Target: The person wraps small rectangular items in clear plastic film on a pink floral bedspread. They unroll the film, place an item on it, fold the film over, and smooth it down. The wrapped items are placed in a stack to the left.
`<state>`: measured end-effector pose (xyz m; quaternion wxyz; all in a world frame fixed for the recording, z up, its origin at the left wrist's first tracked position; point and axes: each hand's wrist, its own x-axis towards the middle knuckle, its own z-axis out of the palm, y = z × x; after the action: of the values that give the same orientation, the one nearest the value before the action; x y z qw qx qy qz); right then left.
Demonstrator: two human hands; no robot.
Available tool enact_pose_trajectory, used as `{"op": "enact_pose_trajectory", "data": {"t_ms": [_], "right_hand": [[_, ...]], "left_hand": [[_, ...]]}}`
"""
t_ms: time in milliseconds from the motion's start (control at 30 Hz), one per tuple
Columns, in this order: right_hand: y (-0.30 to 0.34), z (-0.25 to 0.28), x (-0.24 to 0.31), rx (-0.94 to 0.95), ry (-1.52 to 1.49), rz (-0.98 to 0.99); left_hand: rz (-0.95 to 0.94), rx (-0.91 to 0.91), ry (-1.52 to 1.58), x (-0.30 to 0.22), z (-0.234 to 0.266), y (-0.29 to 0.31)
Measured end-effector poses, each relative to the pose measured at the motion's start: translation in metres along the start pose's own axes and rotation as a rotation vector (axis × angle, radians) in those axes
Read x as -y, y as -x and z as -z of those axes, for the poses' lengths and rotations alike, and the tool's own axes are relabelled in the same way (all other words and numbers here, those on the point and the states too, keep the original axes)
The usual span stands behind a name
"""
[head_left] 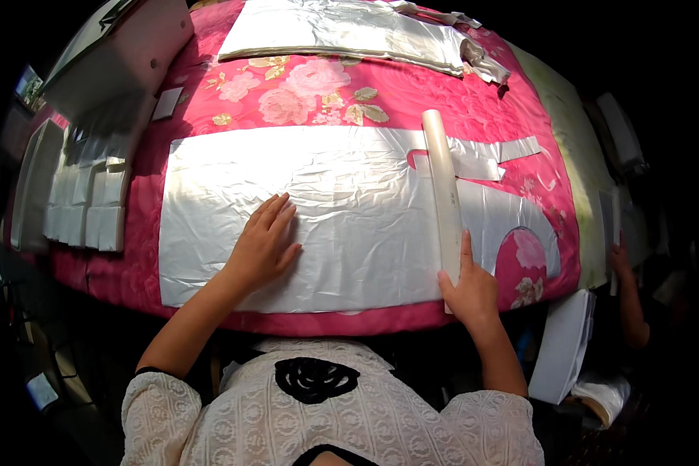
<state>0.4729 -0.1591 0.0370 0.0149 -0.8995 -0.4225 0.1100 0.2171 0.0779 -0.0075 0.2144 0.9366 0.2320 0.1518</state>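
A thin, glossy white plastic sheet point(342, 225) with curved cut-outs and strap-like ends on its right lies flat, lightly wrinkled. My left hand point(262, 241) rests palm down on its middle, fingers stretched out. Across the sheet's right part, near the straps, lies a long pale bar point(443, 179), pointing away from me. It could be a flat ruler or a tube; I cannot tell which. My right hand point(470, 291) grips the bar's near end, thumb on its left side and index finger along its right. The other fingers are partly hidden.
A pink flowered cloth point(311, 89) covers the table. At the far side lies a stack of similar white sheets point(349, 35). Small white packets point(85, 198) are piled at left beside a large white box point(124, 58). Another person's arm point(629, 299) shows at the far right.
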Motion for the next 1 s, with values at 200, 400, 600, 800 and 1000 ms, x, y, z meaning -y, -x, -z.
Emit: {"op": "enact_pose_trajectory", "data": {"t_ms": [200, 400, 600, 800, 1000], "right_hand": [[-0.012, 0.024, -0.08, -0.184, -0.063, -0.34], [0.023, 0.021, -0.011, 0.002, -0.423, 0.022], [0.042, 0.005, 0.043, 0.224, -0.397, 0.243], [-0.024, -0.031, -0.02, -0.144, -0.195, 0.52], [-0.098, -0.028, -0.169, -0.359, -0.13, 0.234]], "left_hand": [[-0.024, 0.029, -0.017, -0.006, -0.003, -0.004], [-0.075, 0.038, 0.05, -0.029, -0.02, -0.017], [-0.157, 0.074, 0.231, -0.07, -0.051, -0.044], [-0.198, 0.089, 0.097, -0.087, -0.065, -0.05], [-0.215, 0.138, 0.069, -0.101, -0.066, -0.051]]}}
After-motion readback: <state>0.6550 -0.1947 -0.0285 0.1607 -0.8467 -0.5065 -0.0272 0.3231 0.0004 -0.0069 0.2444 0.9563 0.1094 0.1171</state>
